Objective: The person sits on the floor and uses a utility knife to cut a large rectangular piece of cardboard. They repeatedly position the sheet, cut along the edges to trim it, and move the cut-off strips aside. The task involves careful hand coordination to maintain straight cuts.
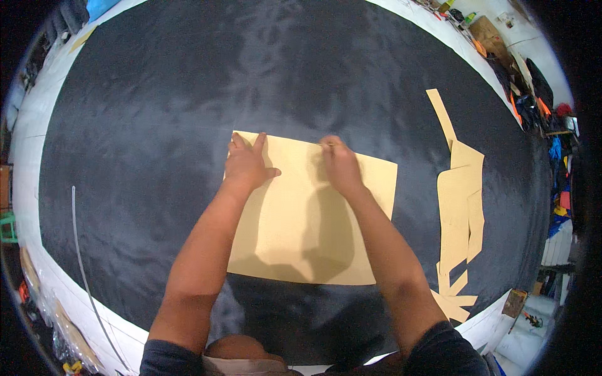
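Observation:
A large yellowish sheet of paper or card [288, 219] lies flat on a wide dark cloth [144, 119] in front of me. My left hand [246, 164] presses on the sheet's far left corner, fingers spread and thumb stretched to the right. Near the sheet's far edge, right of its middle, my right hand [340, 163] is closed, its fingertips pinched together at that edge. Something thin may be in the pinch, but it is too small and blurred to name. Both forearms cast shadows across the sheet.
On the right lie several cut yellow card pieces [458, 194], partly overlapping, with narrow strips among them. A thin pale flexible strip [76, 232] curves along the cloth's left side. Assorted clutter [527, 88] crowds the floor beyond the cloth at right. Clear plastic wrapping [66, 326] sits at lower left.

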`<control>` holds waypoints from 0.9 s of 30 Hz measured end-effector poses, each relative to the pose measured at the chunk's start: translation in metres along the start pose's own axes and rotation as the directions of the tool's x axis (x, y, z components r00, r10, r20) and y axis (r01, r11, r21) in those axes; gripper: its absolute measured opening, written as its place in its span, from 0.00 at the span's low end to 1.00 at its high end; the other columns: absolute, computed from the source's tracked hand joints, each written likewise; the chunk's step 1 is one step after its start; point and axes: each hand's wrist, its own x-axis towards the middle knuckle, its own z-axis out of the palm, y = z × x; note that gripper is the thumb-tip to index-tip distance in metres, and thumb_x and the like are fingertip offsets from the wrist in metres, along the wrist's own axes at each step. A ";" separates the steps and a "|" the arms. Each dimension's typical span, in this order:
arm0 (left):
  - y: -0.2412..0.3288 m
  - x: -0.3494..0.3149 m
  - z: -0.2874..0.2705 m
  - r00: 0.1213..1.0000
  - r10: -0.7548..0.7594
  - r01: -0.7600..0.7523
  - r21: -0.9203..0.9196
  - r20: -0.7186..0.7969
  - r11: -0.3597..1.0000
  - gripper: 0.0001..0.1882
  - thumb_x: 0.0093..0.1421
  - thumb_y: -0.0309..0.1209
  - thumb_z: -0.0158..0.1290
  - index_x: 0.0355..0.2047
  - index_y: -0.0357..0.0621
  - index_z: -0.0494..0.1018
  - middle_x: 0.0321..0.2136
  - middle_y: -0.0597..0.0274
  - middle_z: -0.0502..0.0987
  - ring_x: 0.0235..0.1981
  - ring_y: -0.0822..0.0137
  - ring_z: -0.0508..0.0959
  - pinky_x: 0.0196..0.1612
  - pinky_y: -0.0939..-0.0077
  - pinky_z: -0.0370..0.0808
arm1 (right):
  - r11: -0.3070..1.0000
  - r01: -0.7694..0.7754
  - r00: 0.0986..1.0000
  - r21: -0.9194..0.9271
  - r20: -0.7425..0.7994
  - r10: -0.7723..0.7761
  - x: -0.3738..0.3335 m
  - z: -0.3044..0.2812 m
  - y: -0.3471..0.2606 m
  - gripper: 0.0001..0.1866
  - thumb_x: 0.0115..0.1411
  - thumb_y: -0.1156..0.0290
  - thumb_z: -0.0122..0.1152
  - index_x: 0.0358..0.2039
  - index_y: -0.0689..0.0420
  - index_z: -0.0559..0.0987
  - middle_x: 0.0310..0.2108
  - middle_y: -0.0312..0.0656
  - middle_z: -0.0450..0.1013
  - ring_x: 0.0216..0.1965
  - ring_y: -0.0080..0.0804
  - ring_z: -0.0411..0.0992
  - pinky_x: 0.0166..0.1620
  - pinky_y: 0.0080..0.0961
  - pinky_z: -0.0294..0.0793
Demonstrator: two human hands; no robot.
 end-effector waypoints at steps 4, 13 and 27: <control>0.000 0.000 -0.002 1.000 -0.014 0.013 0.021 0.006 1.000 0.58 0.49 0.57 0.70 0.75 0.63 0.51 0.71 0.25 0.43 0.72 0.35 0.53 0.65 0.55 0.71 | 0.988 -0.153 0.988 -0.003 -0.018 0.153 -0.020 -0.046 0.032 0.14 0.73 0.63 0.51 0.46 0.60 0.78 0.42 0.55 0.80 0.45 0.54 0.79 0.48 0.42 0.77; 0.005 -0.002 -0.004 1.000 -0.012 0.012 0.056 -0.005 0.998 0.58 0.48 0.58 0.70 0.75 0.64 0.52 0.71 0.26 0.45 0.70 0.35 0.57 0.63 0.53 0.73 | 1.000 -0.030 0.994 -0.005 -0.106 0.029 -0.013 -0.030 0.036 0.14 0.72 0.63 0.52 0.46 0.60 0.77 0.39 0.55 0.80 0.42 0.54 0.80 0.46 0.42 0.77; -0.002 0.001 0.001 0.999 0.018 -0.015 0.079 -0.036 0.997 0.58 0.47 0.59 0.70 0.74 0.63 0.53 0.70 0.24 0.48 0.69 0.31 0.58 0.62 0.52 0.73 | 0.975 -0.209 0.968 -0.081 -0.159 0.194 -0.036 -0.071 0.069 0.13 0.73 0.63 0.51 0.47 0.59 0.76 0.37 0.52 0.80 0.39 0.57 0.79 0.43 0.42 0.78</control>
